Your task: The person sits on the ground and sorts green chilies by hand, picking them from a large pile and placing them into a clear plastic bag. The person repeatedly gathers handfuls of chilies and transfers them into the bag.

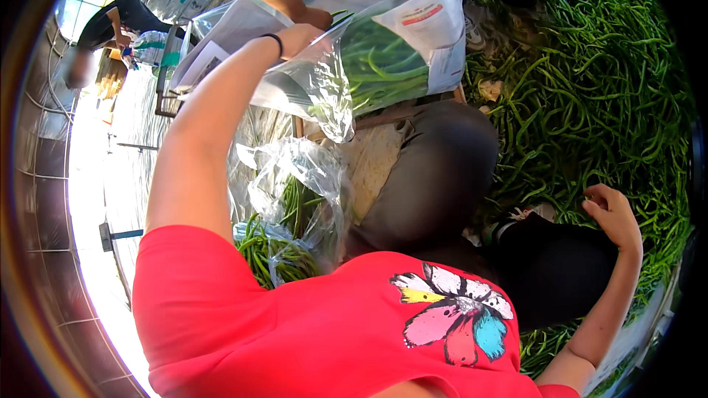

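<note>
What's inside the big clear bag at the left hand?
Long green chili peppers show through the big clear bag. A white printed panel hides whatever lies behind it, and anything deeper is covered by the peppers in front.

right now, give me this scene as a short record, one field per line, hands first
left hand: at the large clear bag, grip unclear
right hand: loosely curled by the pile of long green pods, whether it holds any is unclear
other person's hand: close beside the left hand
large bag contents: long green pods, seen through the plastic
smaller clear bag: below the large one in the view, green pods in it
clothing: red shirt with flower print, dark band on left wrist
</note>
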`<act>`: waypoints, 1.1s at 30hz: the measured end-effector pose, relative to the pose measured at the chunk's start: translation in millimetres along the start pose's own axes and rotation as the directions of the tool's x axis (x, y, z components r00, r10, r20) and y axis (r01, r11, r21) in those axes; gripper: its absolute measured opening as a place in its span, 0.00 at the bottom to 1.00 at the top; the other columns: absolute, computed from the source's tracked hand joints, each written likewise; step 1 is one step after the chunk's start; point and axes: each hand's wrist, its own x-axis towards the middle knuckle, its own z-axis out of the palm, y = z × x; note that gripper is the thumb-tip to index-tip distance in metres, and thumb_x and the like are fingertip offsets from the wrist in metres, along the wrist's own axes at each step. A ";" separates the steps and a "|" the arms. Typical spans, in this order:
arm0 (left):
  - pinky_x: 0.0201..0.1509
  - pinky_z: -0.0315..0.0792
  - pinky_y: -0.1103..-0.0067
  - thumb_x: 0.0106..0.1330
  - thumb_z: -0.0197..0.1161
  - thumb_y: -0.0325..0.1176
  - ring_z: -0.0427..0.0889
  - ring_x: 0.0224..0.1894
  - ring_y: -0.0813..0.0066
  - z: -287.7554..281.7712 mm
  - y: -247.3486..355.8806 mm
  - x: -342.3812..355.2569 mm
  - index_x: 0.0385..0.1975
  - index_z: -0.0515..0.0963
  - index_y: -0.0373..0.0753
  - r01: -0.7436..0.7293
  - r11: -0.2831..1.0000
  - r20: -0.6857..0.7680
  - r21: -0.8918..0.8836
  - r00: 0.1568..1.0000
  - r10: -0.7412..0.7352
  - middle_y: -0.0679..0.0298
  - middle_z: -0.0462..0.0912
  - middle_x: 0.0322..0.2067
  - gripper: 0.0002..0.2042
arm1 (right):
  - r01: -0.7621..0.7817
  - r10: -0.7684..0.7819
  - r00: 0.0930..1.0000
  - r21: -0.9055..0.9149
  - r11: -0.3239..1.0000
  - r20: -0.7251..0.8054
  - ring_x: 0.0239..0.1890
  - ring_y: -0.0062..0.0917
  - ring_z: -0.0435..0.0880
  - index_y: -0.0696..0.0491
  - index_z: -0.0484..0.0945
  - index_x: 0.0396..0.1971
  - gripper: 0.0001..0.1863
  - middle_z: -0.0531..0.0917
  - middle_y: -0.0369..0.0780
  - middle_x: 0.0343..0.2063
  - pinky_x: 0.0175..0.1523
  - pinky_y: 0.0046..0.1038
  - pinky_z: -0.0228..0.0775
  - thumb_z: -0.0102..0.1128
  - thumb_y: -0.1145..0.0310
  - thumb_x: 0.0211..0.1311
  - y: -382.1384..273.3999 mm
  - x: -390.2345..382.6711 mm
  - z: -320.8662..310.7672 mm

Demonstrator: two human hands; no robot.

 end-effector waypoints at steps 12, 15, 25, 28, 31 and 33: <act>0.33 0.72 0.70 0.50 0.69 0.39 0.80 0.29 0.67 62.7 20.8 79.8 0.39 0.71 0.39 -0.269 0.848 0.251 0.456 0.953 0.168 0.59 0.79 0.26 0.20 | -0.084 0.078 0.995 0.112 0.990 0.054 0.26 0.18 0.73 0.60 0.77 0.40 0.13 0.77 0.36 0.24 0.33 0.22 0.67 0.60 0.73 0.54 1.6 32.5 -6.5; 0.33 0.73 0.71 0.56 0.61 0.42 0.79 0.29 0.66 64.6 13.4 78.2 0.40 0.71 0.38 -0.205 0.932 0.262 0.298 0.957 0.127 0.58 0.78 0.27 0.18 | -0.075 0.069 0.996 0.126 0.989 0.054 0.26 0.16 0.71 0.61 0.76 0.40 0.13 0.76 0.35 0.23 0.32 0.21 0.66 0.60 0.74 0.54 -4.6 41.4 -4.4; 0.50 0.70 0.62 0.49 0.65 0.40 0.77 0.46 0.51 67.6 31.2 87.7 0.52 0.70 0.38 -0.165 0.946 0.221 0.278 0.970 0.104 0.47 0.79 0.42 0.28 | -0.107 0.104 0.994 0.206 0.973 0.023 0.27 0.19 0.74 0.60 0.76 0.42 0.15 0.78 0.37 0.25 0.34 0.25 0.68 0.61 0.71 0.54 2.6 32.9 -3.9; 0.47 0.72 0.65 0.49 0.64 0.46 0.78 0.42 0.49 57.0 78.7 78.8 0.44 0.76 0.35 -0.113 0.896 0.202 0.429 0.979 0.026 0.48 0.79 0.41 0.25 | -0.125 0.106 0.988 0.179 0.976 0.114 0.33 0.28 0.82 0.59 0.76 0.44 0.19 0.83 0.44 0.31 0.39 0.29 0.72 0.60 0.62 0.58 6.8 29.3 -13.0; 0.38 0.72 0.68 0.42 0.72 0.39 0.77 0.32 0.53 72.0 63.3 79.2 0.34 0.77 0.35 -0.372 0.835 0.135 0.405 0.928 0.348 0.53 0.78 0.32 0.20 | -0.105 0.093 0.989 0.099 0.990 0.119 0.30 0.25 0.81 0.59 0.76 0.44 0.18 0.83 0.41 0.28 0.37 0.26 0.73 0.60 0.62 0.58 23.2 21.7 -13.5; 0.35 0.72 0.69 0.45 0.74 0.39 0.76 0.30 0.55 78.4 46.8 73.6 0.30 0.77 0.33 -0.274 0.930 0.118 0.246 0.961 0.252 0.53 0.78 0.28 0.18 | -0.085 0.074 0.992 0.107 0.991 0.106 0.29 0.26 0.81 0.57 0.77 0.44 0.19 0.83 0.40 0.28 0.36 0.27 0.73 0.59 0.60 0.58 21.8 15.2 -11.7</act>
